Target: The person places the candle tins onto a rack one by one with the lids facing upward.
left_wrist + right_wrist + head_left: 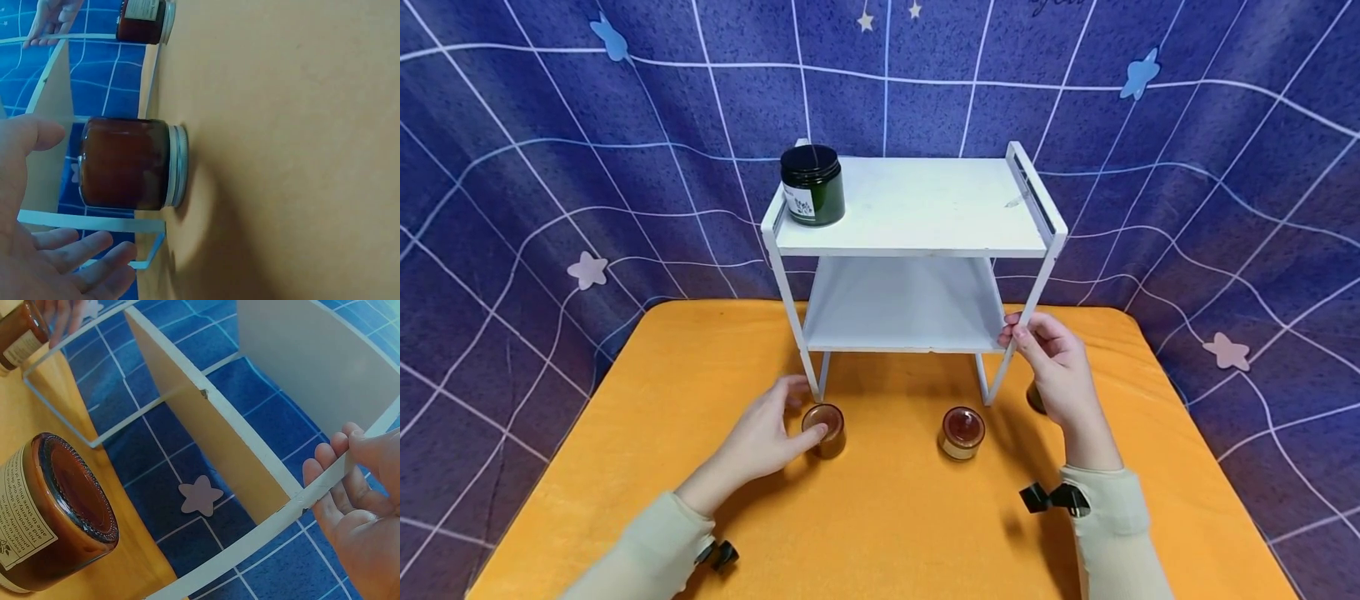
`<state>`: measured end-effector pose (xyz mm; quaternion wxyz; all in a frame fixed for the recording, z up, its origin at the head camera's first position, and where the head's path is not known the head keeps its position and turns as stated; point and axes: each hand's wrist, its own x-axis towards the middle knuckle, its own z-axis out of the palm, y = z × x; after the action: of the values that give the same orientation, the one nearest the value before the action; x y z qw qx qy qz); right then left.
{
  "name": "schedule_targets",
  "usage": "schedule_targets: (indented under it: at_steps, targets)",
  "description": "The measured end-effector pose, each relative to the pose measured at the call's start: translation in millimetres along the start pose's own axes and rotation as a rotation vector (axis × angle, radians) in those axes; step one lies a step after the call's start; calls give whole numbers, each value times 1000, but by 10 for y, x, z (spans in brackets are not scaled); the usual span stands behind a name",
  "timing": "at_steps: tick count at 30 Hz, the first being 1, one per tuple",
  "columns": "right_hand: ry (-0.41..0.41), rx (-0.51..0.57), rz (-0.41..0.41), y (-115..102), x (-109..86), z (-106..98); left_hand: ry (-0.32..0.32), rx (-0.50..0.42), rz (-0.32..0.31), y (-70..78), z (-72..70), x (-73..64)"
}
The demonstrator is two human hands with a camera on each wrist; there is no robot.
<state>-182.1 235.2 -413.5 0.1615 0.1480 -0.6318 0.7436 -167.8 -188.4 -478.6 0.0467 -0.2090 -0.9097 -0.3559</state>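
Observation:
A white two-tier shelf (925, 242) stands at the back of the table. My right hand (1060, 367) holds its right front post, thumb on one side and fingers on the other; in the right wrist view the hand (365, 494) meets the post beside the lower board. My left hand (767, 433) is spread around the left amber jar (829, 442). In the left wrist view a gap shows between that hand (56, 206) and the jar (125, 164), which stands upside down on its silver lid. A second amber jar (961, 433), labelled, also stands bottom-up, between the hands.
A dark green jar (816, 187) with a black lid sits on the top board's left end. Another dark jar (1036, 398) is partly hidden behind my right hand. An orange cloth (887, 525) covers the table; a blue curtain (700, 167) hangs behind.

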Motion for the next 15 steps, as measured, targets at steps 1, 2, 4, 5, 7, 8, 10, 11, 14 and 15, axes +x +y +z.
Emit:
schedule_targets:
  at_steps: [1, 2, 4, 5, 7, 8, 10, 11, 14, 15]
  targets:
    - [-1, -1, 1, -1, 0, 0, -1, 3, -9, 3, 7, -9]
    - [-1, -2, 1, -1, 1, 0, -3, 4, -15, 5, 12, -17]
    - [-2, -4, -1, 3, 4, 0, -5, 6, -27, 3, 22, -30]
    - [-1, -5, -1, 5, 6, 0, -7, 5, -28, 3, 24, -35]
    - [-1, -4, -3, 10, 9, -1, -16, 9, -30, 0, 31, -42]
    - [0, -3, -3, 13, 10, -1, -23, 10, -29, -4, 34, -44]
    - [1, -2, -3, 14, 10, -1, -38, 8, -23, -17, 47, -48]
    - [2, -2, -2, 14, 9, -1, -44, 11, -18, -22, 53, -51]
    - [4, -5, -2, 14, 7, -2, -60, 37, -4, -34, 75, -51]
    - [5, -6, -2, 13, 6, -4, -64, 47, 0, -33, 82, -51]
